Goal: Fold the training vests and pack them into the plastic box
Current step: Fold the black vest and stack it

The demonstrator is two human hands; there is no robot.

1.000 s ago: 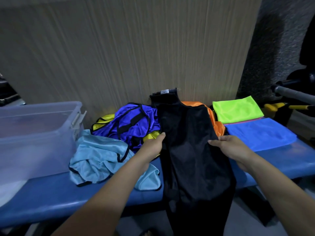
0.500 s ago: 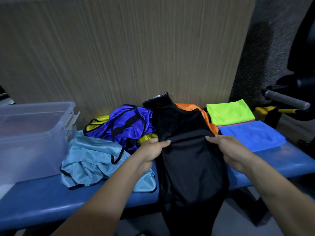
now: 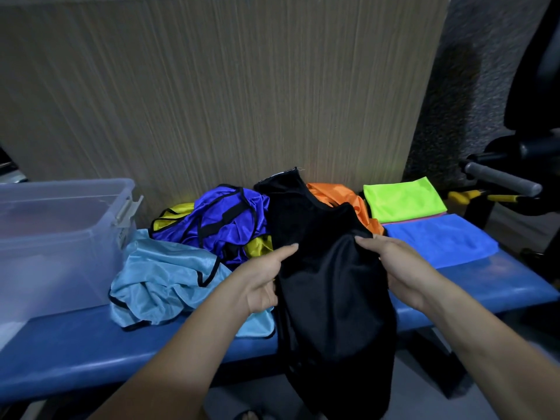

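A black vest [image 3: 330, 298] lies across the blue bench [image 3: 91, 353], its lower half hanging over the front edge. My left hand [image 3: 263, 283] holds the vest's left edge, the index finger stretched along the cloth. On the other side my right hand [image 3: 400, 265] grips a raised fold of the same vest near its middle. The clear plastic box [image 3: 60, 237] stands at the bench's left end, away from both hands.
Crumpled vests are piled behind: light blue [image 3: 163, 280], purple-blue [image 3: 224, 219], yellow [image 3: 172, 213], orange [image 3: 342, 195]. Folded neon-green [image 3: 403, 198] and blue [image 3: 439, 237] vests lie at the right. A wood-grain panel stands behind; a gym handle [image 3: 503, 180] juts in from the right.
Both hands have drawn closer together on the black vest. My right hand has bunched a fold up toward the middle.
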